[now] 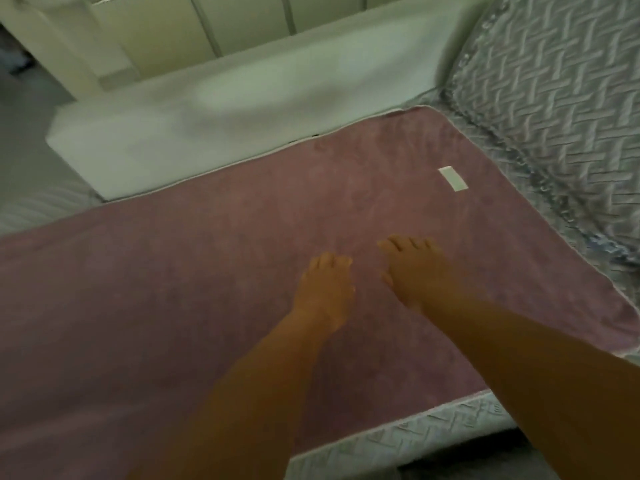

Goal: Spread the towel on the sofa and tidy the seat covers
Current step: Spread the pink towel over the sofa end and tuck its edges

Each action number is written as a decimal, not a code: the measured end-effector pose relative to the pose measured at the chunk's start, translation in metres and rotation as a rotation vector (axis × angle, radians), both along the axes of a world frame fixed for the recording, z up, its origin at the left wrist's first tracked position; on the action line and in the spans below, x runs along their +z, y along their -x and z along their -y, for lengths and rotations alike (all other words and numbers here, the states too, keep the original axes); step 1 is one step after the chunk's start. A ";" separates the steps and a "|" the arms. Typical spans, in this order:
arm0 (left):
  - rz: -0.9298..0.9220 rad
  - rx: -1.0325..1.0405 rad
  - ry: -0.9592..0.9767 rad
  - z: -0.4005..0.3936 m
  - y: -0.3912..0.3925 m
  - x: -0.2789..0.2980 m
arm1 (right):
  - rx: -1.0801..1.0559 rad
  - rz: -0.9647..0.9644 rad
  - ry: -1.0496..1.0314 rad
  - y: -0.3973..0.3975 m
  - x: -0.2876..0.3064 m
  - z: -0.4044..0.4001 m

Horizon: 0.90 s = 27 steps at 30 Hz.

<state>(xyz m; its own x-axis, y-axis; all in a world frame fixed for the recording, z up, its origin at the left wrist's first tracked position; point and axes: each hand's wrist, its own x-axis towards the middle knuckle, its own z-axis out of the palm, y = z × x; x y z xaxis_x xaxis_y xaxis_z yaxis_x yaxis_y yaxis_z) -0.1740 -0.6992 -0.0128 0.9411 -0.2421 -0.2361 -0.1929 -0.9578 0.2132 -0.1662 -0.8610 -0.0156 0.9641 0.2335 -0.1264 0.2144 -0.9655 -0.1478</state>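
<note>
A mauve towel [214, 258] with a thin white hem lies flat over the sofa seat and fills most of the view. A small white label [452, 178] sits near its far right corner. My left hand [325, 289] rests palm down on the towel near the middle, fingers together. My right hand [415, 271] lies flat on the towel just to its right, fingers spread. Neither hand holds anything. A grey quilted seat cover [561, 109] with a zigzag pattern runs along the towel's right edge and shows under its front edge [408, 441].
The white padded sofa arm [207, 109] borders the towel's far edge. Behind it stands cream panelled furniture [156, 32]. Grey floor [20, 133] shows at the far left, and a dark gap lies below the seat front [485, 459].
</note>
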 end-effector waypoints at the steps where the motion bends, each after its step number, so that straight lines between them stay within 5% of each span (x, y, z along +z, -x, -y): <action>1: 0.010 0.020 0.015 -0.012 0.002 0.003 | 0.021 0.005 -0.022 -0.001 0.003 -0.014; 19: -0.022 0.411 0.121 -0.306 0.155 -0.020 | 0.434 -0.190 -0.167 0.105 0.000 -0.298; 27: -0.273 0.456 0.140 -0.374 0.221 -0.023 | 0.602 -0.268 -0.144 0.158 -0.015 -0.386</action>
<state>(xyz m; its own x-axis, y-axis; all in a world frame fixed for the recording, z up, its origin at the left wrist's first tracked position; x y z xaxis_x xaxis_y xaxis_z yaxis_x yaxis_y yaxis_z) -0.3949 -0.3257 -0.0359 0.8669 0.1289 -0.4816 0.3149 -0.8904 0.3286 -0.3241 -0.4751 -0.0306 0.6006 0.7525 -0.2703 0.6468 -0.6560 -0.3889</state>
